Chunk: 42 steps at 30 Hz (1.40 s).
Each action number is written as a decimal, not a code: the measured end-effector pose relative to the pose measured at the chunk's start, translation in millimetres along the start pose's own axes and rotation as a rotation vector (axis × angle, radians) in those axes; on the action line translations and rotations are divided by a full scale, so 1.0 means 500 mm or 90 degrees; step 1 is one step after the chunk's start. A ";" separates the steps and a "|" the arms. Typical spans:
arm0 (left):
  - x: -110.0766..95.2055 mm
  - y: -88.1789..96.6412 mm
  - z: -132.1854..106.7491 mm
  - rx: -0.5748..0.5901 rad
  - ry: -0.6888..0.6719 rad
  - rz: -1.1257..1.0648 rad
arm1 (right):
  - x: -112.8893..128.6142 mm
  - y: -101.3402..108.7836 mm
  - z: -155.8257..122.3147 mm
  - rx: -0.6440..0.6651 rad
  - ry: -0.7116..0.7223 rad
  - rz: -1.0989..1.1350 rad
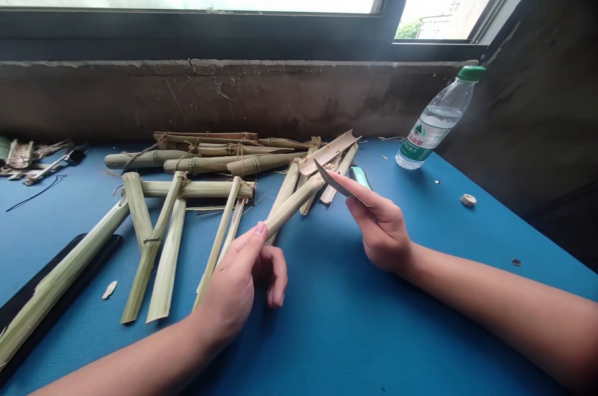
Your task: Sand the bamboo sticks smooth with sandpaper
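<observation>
Near the middle of the table my left hand pinches the near end of a split bamboo stick between thumb and fingers. The stick slants away to the upper right. My right hand is closed on a knife, whose handle is hidden in the fist. Its dark, pointed blade extends up and left beside the stick's far end; whether they touch, I cannot tell. Behind that end lie a hollow half-split bamboo piece and more bamboo strips.
Left of my left hand lie loose bamboo pieces and a long bamboo pole. Bamboo lengths are piled by the wall. A tilted water bottle is at the back right. A turquoise object lies behind my right hand on the blue table.
</observation>
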<state>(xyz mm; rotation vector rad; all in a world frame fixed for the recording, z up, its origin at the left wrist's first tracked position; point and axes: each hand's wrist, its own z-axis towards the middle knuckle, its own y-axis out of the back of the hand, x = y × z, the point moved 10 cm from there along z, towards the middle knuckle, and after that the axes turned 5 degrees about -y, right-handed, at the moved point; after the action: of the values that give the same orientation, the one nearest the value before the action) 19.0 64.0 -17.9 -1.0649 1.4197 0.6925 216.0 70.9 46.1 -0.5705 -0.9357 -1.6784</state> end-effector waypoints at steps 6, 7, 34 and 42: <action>-0.004 -0.003 0.000 -0.013 -0.012 -0.005 | -0.035 0.021 0.002 -0.090 -0.044 0.058; -0.005 -0.004 0.000 -0.012 -0.014 -0.002 | -0.039 0.023 0.003 -0.098 -0.045 0.060; -0.003 0.014 0.002 -0.031 -0.038 -0.005 | -0.104 -0.012 0.000 -0.051 -0.310 0.202; 0.004 0.014 0.001 -0.026 -0.021 -0.047 | -0.073 -0.032 -0.011 -0.016 -0.324 0.250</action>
<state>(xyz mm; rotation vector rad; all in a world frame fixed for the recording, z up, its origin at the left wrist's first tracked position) 13.1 67.1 -21.0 -1.1280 1.3360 0.6856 212.3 89.2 10.3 -1.1537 -1.0744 -1.2105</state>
